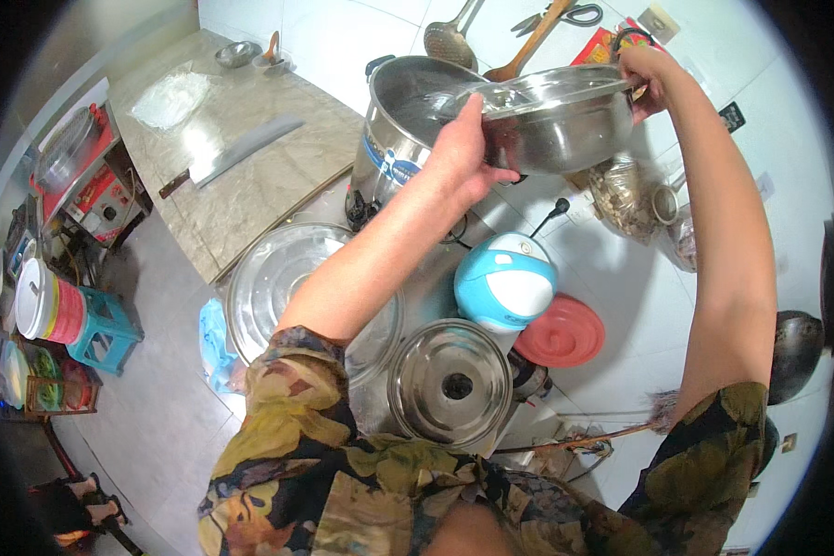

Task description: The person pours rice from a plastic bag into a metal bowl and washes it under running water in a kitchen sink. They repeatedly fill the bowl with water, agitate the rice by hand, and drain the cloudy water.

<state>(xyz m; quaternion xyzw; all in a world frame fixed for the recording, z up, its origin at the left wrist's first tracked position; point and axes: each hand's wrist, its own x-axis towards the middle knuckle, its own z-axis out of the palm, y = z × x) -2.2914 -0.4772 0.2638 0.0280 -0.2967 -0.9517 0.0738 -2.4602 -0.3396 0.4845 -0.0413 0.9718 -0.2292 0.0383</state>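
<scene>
Both my hands hold a wide stainless steel basin [556,132], tilted so that its left rim overhangs a tall steel stockpot [382,156]. Clear water appears to run from the basin into the pot. My left hand [464,149] grips the basin's left side, thumb up on the rim and fingers below. At the basin's far right rim, my right hand [648,82] holds on, its fingers partly hidden. Below my left forearm lies a large steel lid [264,292], and nearer to me is a smaller lid with a black knob [452,382].
A cleaver [250,149] rests on a stone-patterned worktop [306,187] to the left. Close by stand a blue-and-white appliance [506,281] and a red plastic lid or basin [563,330]. Behind the pot are a skimmer [450,45], a wooden spatula [532,45] and scissors [577,15].
</scene>
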